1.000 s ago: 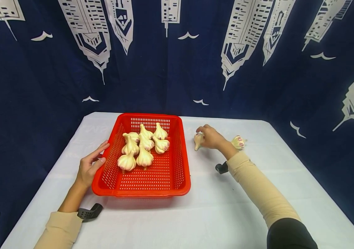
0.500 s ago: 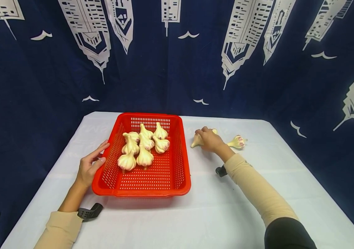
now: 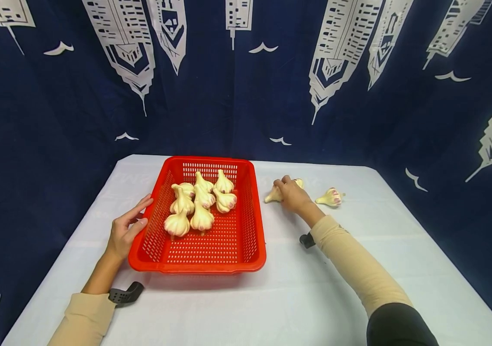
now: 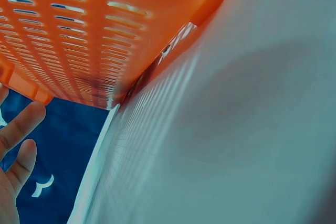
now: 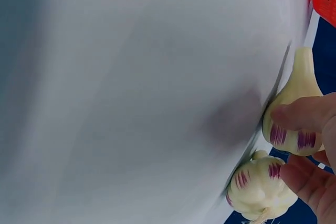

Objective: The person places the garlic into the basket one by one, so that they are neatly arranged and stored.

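Note:
My left hand (image 3: 121, 235) is at the left side of a red plastic basket (image 3: 211, 267), its fingertips and thumb at the rim. In the left wrist view its fingers (image 4: 23, 127) are extended beside the slotted wall. My right hand (image 3: 294, 196) grips a garlic bulb (image 3: 273, 194) on the white table, stem pointing left. The right wrist view shows the thumb pressed on this purple-streaked bulb (image 5: 291, 98), while another finger is right at a second garlic bulb (image 5: 260, 187). That second bulb (image 3: 299, 183) is partly hidden behind the right hand in the head view.
Several garlic bulbs (image 3: 202, 218) lie inside the basket, mostly toward its back and left. One more bulb (image 3: 330, 197) lies on the table (image 3: 297, 298) right of my right hand. A navy printed cloth (image 3: 228, 105) hangs behind the table.
My right hand has shifted slightly and the gripped bulb's stem has swung from pointing toward me to pointing left. A bulb behind the hand has come into view. The left hand stays put.

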`<action>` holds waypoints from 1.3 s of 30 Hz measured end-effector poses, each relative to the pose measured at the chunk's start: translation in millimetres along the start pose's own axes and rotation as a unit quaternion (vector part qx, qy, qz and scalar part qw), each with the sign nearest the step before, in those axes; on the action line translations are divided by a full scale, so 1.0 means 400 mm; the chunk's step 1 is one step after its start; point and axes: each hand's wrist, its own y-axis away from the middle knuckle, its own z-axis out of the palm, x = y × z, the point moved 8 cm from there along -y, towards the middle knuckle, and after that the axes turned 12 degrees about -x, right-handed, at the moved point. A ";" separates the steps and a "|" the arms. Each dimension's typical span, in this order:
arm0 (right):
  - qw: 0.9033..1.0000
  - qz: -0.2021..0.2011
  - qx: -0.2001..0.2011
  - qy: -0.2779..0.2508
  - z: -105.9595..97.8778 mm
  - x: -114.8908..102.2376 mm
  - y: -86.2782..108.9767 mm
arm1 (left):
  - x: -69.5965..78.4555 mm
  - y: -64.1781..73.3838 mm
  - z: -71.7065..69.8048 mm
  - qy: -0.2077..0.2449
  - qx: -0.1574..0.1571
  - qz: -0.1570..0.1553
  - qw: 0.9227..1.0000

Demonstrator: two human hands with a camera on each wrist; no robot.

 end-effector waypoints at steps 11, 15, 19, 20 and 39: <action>0.996 0.017 0.045 -0.073 -0.038 0.016 0.006 | -0.002 0.001 -0.002 -0.008 0.005 0.003 1.000; 0.992 0.019 0.056 -0.108 -0.045 0.024 0.008 | 0.000 0.001 -0.001 -0.007 0.003 -0.001 1.000; 0.985 0.029 0.076 -0.150 -0.055 0.036 0.013 | 0.002 0.001 0.000 -0.005 0.000 -0.003 1.000; 0.983 0.034 0.081 -0.161 -0.057 0.040 0.015 | 0.001 0.001 0.000 -0.004 0.000 -0.003 1.000; 0.960 0.024 0.147 -0.237 -0.115 0.055 0.040 | -0.006 0.000 0.000 0.003 0.003 -0.003 1.000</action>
